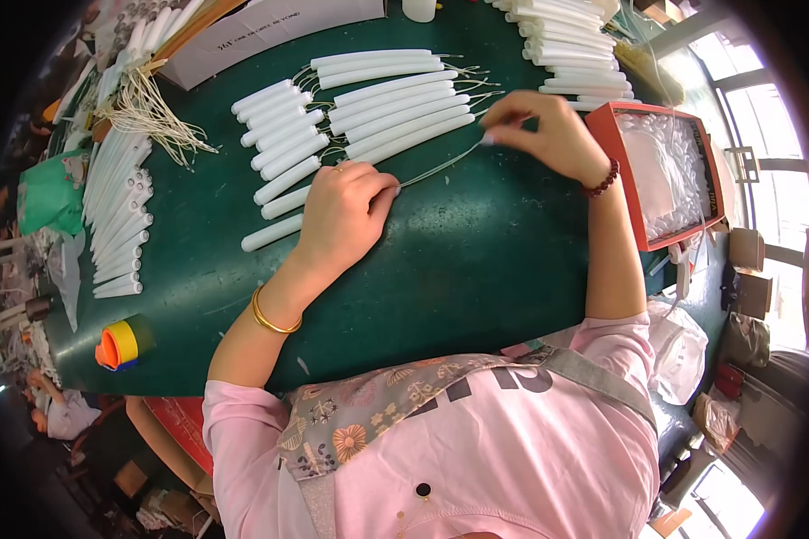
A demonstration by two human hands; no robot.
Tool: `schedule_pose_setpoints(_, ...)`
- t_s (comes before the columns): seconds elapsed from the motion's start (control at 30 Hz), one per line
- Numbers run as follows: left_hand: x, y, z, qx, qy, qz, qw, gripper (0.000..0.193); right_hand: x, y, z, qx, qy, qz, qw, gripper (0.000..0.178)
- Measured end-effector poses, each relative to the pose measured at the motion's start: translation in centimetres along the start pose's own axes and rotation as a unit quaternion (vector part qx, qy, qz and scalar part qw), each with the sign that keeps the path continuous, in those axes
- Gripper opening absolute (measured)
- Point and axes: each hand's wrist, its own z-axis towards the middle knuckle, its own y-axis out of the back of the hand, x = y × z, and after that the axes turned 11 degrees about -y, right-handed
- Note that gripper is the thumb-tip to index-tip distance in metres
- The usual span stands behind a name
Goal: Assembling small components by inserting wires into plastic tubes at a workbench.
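Note:
A thin pale cord (440, 168) runs between my hands above the green table. My left hand (343, 202) is closed on its left end, thumb against the curled fingers, over two white candle-like sticks (274, 233) at the near end of the left row. My right hand (548, 135) pinches the cord's other end between thumb and fingertips, where a small whitish tip shows. Beyond my hands lie more white candle-like sticks (409, 130) in a right-hand row, thin cords looping out between the two rows and trailing from their right ends.
A red box (638, 225) of small clear-white pieces stands beside my right forearm. White sticks (117, 220) are stacked at the left, below a bundle of cream cords (157, 108). Tape rolls (119, 345) rest near the left edge. A white carton (270, 40) stands behind.

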Motion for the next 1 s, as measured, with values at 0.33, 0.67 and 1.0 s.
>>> schedule_pose_setpoints(0.33,0.4,0.0,-0.7,-0.078,-0.039,-0.05,0.995,0.007,-6.2,2.3,0.4,-0.18,-0.125,-0.527,0.821,0.02)
schedule_pose_setpoints(0.67,0.1,0.2,-1.8,-0.136,0.011,-0.028,0.99,0.005,-5.9,4.3,-0.3,-0.354,0.014,0.086,0.931,0.039)
schedule_pose_setpoints(1.0,-0.3,-0.9,-1.4,-0.144,0.0,-0.065,0.987,0.006,-7.1,4.9,-1.4,-0.265,-0.086,0.046,0.959,0.031)
